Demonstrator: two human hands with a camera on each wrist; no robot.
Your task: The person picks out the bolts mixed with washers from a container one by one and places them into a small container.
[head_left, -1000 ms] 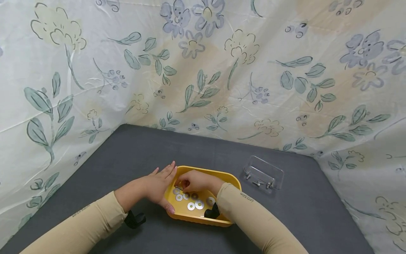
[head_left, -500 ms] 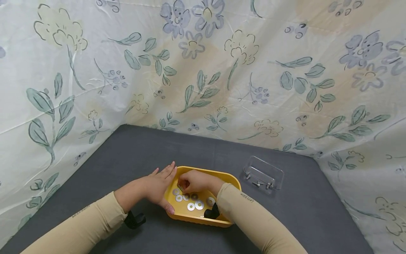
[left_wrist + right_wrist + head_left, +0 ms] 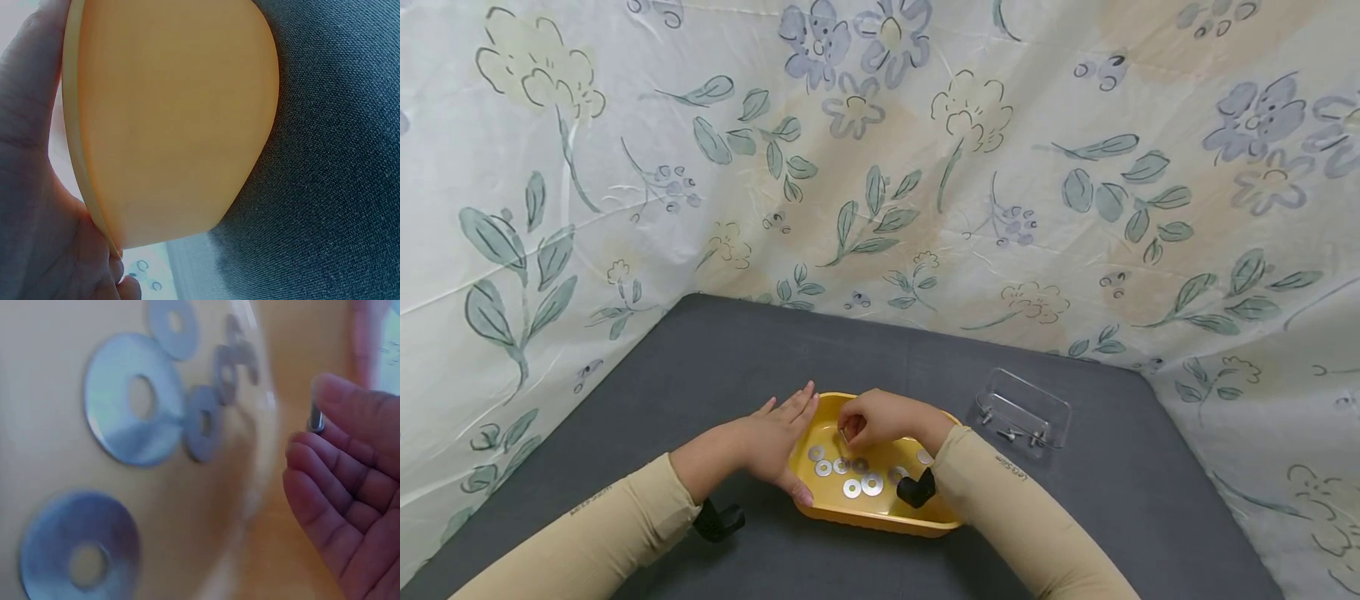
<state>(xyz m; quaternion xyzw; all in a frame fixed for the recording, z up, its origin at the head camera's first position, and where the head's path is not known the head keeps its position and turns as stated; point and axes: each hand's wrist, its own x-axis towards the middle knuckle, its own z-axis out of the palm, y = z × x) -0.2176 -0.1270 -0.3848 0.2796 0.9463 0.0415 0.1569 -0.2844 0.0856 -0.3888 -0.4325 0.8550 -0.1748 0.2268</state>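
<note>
A yellow tray stands on the dark tabletop in the head view, with several flat metal washers lying on its floor. My left hand is spread over its left end, thumb and fingers resting along the rim. In the left wrist view the tray's outer wall fills the middle. My right hand is over the inside of the tray. Between its thumb and fingers it pinches a small metal screw, head downward in the right wrist view; the fingertips partly cover it. Washers lie beside that hand.
Behind and to the right of the tray is a clear plastic box with several small metal screws in its near part. Floral cloth hangs behind the dark tabletop. Black straps sit at both wrists.
My right hand has lifted from the tray's left end and moved right, still pinching the screw. A washer at the tray's right has come into sight. My left hand has stayed put.
</note>
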